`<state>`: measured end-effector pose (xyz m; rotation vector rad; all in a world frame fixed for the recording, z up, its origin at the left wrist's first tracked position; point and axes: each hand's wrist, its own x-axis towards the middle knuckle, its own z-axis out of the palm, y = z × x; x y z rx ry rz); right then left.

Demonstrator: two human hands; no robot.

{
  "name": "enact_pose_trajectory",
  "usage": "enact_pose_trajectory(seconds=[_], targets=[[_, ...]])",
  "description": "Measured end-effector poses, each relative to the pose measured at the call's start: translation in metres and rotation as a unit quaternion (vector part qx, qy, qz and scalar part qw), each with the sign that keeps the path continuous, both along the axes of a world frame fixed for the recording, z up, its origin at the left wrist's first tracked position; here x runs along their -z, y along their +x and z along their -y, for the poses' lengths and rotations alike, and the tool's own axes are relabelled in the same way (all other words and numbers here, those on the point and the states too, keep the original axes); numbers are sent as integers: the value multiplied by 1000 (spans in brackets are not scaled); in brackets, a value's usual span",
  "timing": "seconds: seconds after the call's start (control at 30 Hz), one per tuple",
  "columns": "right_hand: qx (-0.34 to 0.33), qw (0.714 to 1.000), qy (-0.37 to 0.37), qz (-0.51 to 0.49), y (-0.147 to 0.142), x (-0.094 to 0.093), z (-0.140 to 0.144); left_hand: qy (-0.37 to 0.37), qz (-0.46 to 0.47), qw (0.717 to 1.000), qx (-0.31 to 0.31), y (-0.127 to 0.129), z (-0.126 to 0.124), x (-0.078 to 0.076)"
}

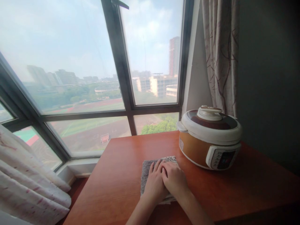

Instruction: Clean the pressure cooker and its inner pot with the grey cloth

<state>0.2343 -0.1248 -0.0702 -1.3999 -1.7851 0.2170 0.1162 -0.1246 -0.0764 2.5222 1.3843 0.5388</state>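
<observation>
A grey folded cloth [146, 170] lies flat on the reddish wooden table [117, 184], near its front edge. My left hand [155, 182] rests palm down on the cloth, fingers together and pointing away from me. Beside it, my right hand [173, 178] presses on the same cloth, its fingers overlapping the left hand's. Neither hand grips anything. An orange and white electric cooker [208, 137] with its lid shut stands just to the right of the cloth, its control panel facing front right.
A large window with dark frames [122, 75] fills the wall behind the table. A patterned curtain [220, 53] hangs behind the cooker, against a dark wall at right. White patterned fabric [28, 184] lies at the lower left, below table level.
</observation>
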Motion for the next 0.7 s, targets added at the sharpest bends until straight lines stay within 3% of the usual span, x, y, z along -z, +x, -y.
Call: enact_pose_trajectory(seconds=[0.13,0.3,0.7], targets=[[-77,993,-4,-90,-3,6,-1,26,106,993,-38,-8,3,-1],[-78,990,-18,-115,1,31,-7,30,230,971,-55,-18,1,1],[-72,994,-1,-78,-1,35,-2,9,247,968,-34,-24,3,-1]])
